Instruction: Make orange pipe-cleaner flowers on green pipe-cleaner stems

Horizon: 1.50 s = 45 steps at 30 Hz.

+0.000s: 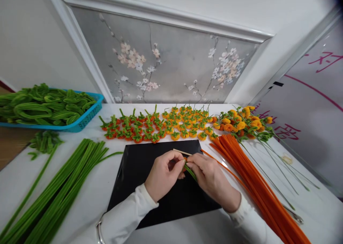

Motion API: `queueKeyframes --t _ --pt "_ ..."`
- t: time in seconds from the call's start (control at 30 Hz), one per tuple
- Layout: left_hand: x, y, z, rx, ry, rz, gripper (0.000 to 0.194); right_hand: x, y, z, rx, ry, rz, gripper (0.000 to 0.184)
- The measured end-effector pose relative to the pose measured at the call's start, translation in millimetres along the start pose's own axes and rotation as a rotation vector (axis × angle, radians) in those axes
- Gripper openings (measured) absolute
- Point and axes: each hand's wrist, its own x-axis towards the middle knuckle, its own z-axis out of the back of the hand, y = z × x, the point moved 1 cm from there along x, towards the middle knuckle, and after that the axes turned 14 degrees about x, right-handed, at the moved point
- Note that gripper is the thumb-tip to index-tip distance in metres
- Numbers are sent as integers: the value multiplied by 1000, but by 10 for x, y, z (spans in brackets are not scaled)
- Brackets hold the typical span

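Observation:
Over the black mat [139, 172], my left hand [164, 174] and my right hand [211, 178] meet at their fingertips. Both are closed in a pinch around a small orange pipe-cleaner piece [184, 159], mostly hidden by the fingers. A green pipe cleaner [190, 172] runs from the fingertips down beneath my right hand. Just behind the fingers lies a thin wooden stick [181, 152], its right end covered by my right hand. To the right of that hand, a single orange pipe cleaner [223, 167] stretches toward the orange bundle [249, 179].
Rows of small orange-red pieces [136, 128] and yellow pieces [184, 124] with green tops stand behind the mat. Finished-looking flowers [241, 120] lie at the right. Green pipe cleaners [66, 187] lie left, below a blue basket [85, 117] of green loops. Metal tool [293, 213] sits right.

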Motion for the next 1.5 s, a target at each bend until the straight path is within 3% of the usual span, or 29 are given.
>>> queueKeyframes --t 0.17,0.27,0.37,0.67,0.83,1.0,1.13,1.33,1.5 --pt "4 -32 -3 -179 49 123 23 19 18 77 -244 97 179 30" --pt "-6 -52 -10 -288 69 216 27 32 31 120 -312 97 330 31" --pt "-13 -55 -14 -376 77 276 27 34 -1 125 -316 78 368 28" --pt "7 -19 37 -454 49 255 35 21 -80 70 127 -124 9 16" --pt "18 -26 43 -388 6 240 30 5 -25 65 393 -107 -232 17" --pt "44 46 39 -243 -120 149 25 -26 7 -51 429 -71 -336 22" --pt "53 91 29 -108 -195 57 19 -25 12 -186 521 -147 -378 14" --pt "64 90 46 -149 -106 90 17 -19 -27 -192 561 -198 -307 11" --pt "95 119 105 -127 66 32 27 -5 -35 -113 698 -169 -384 15"
